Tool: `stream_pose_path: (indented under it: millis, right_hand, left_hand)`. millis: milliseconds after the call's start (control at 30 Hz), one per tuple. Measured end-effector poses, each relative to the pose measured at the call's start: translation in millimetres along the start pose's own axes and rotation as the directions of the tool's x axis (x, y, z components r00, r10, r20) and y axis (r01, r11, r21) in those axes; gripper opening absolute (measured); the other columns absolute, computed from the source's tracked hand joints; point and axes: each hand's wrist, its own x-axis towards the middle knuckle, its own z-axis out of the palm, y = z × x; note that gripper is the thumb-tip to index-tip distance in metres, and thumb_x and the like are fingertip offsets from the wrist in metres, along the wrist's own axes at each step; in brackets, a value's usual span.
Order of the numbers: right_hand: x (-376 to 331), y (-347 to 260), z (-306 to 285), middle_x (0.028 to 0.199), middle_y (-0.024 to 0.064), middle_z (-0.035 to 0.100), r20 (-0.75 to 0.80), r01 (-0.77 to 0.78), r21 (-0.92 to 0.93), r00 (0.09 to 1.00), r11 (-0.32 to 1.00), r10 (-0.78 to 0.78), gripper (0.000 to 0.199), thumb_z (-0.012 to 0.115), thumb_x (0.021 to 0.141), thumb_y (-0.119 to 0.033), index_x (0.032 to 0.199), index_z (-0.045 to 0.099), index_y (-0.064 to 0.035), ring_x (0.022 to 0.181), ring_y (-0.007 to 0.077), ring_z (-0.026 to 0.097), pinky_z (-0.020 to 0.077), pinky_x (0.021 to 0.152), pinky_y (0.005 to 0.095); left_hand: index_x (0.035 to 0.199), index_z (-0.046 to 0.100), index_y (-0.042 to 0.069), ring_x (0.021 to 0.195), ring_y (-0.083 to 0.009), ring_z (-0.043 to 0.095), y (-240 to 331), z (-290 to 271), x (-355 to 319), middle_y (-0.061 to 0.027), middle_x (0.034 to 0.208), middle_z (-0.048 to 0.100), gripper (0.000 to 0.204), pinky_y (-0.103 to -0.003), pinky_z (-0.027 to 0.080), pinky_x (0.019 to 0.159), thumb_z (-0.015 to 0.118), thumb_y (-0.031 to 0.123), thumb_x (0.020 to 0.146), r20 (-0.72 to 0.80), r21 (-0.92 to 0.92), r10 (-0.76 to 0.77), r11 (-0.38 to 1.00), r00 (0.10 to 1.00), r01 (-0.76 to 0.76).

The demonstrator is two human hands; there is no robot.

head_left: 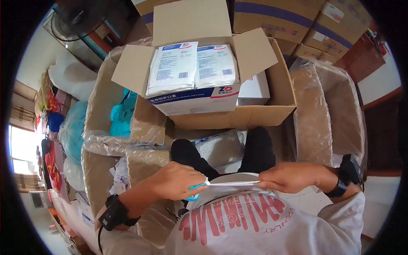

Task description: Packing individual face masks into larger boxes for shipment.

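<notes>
In front of my shirt, my left hand (180,180) and my right hand (293,177) are closed at the two ends of a thin white strip (233,184), which is pulled straight between them. Whether it is a band or the edge of a bag I cannot tell. A small teal piece (194,193) shows at the fingers of my left hand. Beyond my hands stands an open carton (195,102), white and blue in front, with two stacks of flat white packets (173,66) inside. My fingertips are partly hidden.
The carton rests on a larger brown box (233,118) holding a white box (255,90). Plastic-lined boxes stand at the left (95,106) and right (312,114); the left one holds teal items (123,112). A clear plastic-wrapped bundle (221,148) lies between my knees. Stacked cartons (276,21) stand behind.
</notes>
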Motion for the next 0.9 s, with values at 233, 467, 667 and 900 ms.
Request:
stream_pose_path:
  millis: [233, 467, 667, 900]
  right_hand:
    - [-10, -1, -12, 0.074, 0.0203, 0.053, -0.006, -0.073, -0.02, 0.997, 0.997, 0.073, 0.032, 0.037, 0.093, -0.034, 0.086, 0.049, -0.0041, 0.075, 0.0398, 0.052, 0.0404, 0.063, 0.0443]
    - [10, 3, -20, 0.077, 0.0203, 0.054, -0.156, 0.005, -0.102, 0.988, 0.995, -0.021, 0.025, 0.043, 0.091, -0.027, 0.087, 0.05, -0.0029, 0.075, 0.0409, 0.051, 0.0404, 0.063, 0.0444]
    - [65, 6, 4, 0.076, 0.0187, 0.055, -0.331, 0.184, -0.21, 0.911, 0.96, -0.247, 0.016, 0.047, 0.089, -0.016, 0.088, 0.051, 0.0002, 0.07, 0.0382, 0.053, 0.0425, 0.061, 0.0414]
    - [59, -6, 13, 0.077, 0.0208, 0.057, -0.248, 0.145, -0.124, 0.953, 0.982, -0.172, 0.018, 0.046, 0.088, -0.018, 0.093, 0.05, -0.0017, 0.073, 0.0405, 0.054, 0.0439, 0.064, 0.0444]
  left_hand:
    - [0.073, 0.057, 0.01, 0.062, -0.0241, 0.056, -6, 2, -4, -0.0063, 0.067, 0.057, 0.02, -0.035, 0.044, 0.052, 0.054, 0.027, 0.082, 0.012, 0.026, -0.051, 0.998, 0.999, 0.051]
    - [0.079, 0.06, 0.006, 0.063, -0.0259, 0.058, 4, 5, 8, -0.0073, 0.07, 0.059, 0.02, -0.034, 0.045, 0.054, 0.055, 0.024, 0.082, -0.018, -0.29, -0.211, 0.937, 0.977, 0.196]
    - [0.08, 0.06, 0.006, 0.065, -0.0271, 0.058, 21, 9, 47, -0.0087, 0.072, 0.059, 0.02, -0.036, 0.045, 0.054, 0.054, 0.025, 0.083, -0.385, -0.132, -0.145, 0.986, 0.911, 0.101]
    - [0.079, 0.057, 0.01, 0.065, -0.0251, 0.059, 25, -5, 37, -0.007, 0.068, 0.057, 0.019, -0.037, 0.046, 0.053, 0.054, 0.029, 0.081, -0.109, 0.17, -0.142, 0.972, 0.984, 0.159]
